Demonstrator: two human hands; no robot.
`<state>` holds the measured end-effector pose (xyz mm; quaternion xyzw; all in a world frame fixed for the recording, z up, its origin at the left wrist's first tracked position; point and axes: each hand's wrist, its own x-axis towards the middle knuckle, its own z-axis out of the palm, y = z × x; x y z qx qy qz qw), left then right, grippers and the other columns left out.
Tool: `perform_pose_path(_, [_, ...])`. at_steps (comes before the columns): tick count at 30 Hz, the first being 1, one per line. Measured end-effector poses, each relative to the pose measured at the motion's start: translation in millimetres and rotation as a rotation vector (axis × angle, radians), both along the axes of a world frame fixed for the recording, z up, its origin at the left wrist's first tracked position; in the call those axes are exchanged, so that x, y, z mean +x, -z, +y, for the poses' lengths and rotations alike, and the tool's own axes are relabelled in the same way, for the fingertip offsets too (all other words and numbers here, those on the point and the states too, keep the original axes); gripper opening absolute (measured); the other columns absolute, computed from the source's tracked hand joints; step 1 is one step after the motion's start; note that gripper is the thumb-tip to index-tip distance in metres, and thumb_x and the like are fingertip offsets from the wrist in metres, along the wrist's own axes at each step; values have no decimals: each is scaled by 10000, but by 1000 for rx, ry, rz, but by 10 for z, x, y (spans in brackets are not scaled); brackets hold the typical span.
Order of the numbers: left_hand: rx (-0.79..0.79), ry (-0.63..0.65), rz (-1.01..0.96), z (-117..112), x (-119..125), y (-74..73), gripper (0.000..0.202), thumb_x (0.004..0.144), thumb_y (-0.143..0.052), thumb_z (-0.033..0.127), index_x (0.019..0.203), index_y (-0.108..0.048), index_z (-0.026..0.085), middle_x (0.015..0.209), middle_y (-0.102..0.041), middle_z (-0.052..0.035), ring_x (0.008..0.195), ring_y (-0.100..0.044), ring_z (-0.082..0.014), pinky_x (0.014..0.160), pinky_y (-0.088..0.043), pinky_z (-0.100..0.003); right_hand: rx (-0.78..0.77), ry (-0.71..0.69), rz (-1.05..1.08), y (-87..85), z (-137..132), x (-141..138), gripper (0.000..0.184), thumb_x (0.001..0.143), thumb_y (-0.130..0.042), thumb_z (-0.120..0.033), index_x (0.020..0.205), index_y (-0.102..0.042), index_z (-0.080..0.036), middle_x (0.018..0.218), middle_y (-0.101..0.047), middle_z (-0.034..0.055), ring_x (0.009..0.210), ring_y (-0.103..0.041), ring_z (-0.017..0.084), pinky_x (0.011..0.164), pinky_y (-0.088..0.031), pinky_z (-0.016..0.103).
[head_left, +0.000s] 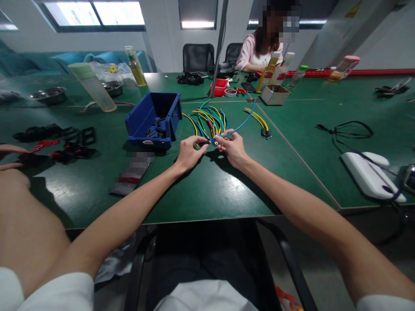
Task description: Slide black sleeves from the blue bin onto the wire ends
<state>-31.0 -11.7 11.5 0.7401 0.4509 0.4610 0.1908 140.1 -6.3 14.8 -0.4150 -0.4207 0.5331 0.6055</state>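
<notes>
My left hand (pixel 190 152) pinches a small black sleeve (pixel 204 143) between thumb and fingertips. Close by on the right, my right hand (pixel 233 147) is closed on a blue wire (pixel 242 124) near its end, and the wire's free length arcs up to the right. The sleeve and the wire end meet or nearly meet; I cannot tell whether one is inside the other. Just behind my hands lies a bundle of yellow, green, blue and red wires (pixel 212 114). Several yellow wires with black ends (pixel 259 120) rest to the right.
A blue bin (pixel 136 126) with black sleeves stands left of my hands, a plastic packet (pixel 132 172) before it. Bottles, a red tray (pixel 219 87) and a small box (pixel 275 95) stand farther back. A white device (pixel 368 172) lies right. Another person's hand (pixel 11 155) shows left; someone sits opposite.
</notes>
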Motion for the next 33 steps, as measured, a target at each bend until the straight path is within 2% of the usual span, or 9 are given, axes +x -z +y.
perform_pose_path(7, [-125,49,-132,15,7,31,179,786,-667,306,911,-700,182,898,-722,-40,800,-656,-158,663,-498,-270,34,-48,9,8,13,20,499,563,-866,-374,821,-464,-229,589,-583,-75,454,-534,73,388,-394,161])
perform_pose_path(18, [-287,161,-447,0,98,64,234,723,-725,306,875,-639,152,872,-694,-32,776,-634,-134,778,-512,-290,25,-91,53,-40,-22,41,485,570,-875,-340,814,-473,-219,574,-579,-78,445,-526,59,395,-397,144])
perform_pose_path(26, [-282,162,-467,5,110,76,216,705,-735,270,860,-641,153,850,-681,-23,740,-611,-123,724,-486,-268,27,-91,19,-1,4,47,504,548,-883,-355,802,-467,-225,602,-589,-70,462,-541,68,405,-401,160])
perform_pose_path(33, [-274,143,-485,14,113,82,218,689,-737,252,859,-650,146,855,-688,-35,767,-625,-138,743,-489,-278,35,-93,-3,-6,-4,41,501,545,-885,-347,781,-462,-221,598,-583,-67,464,-537,67,408,-397,164])
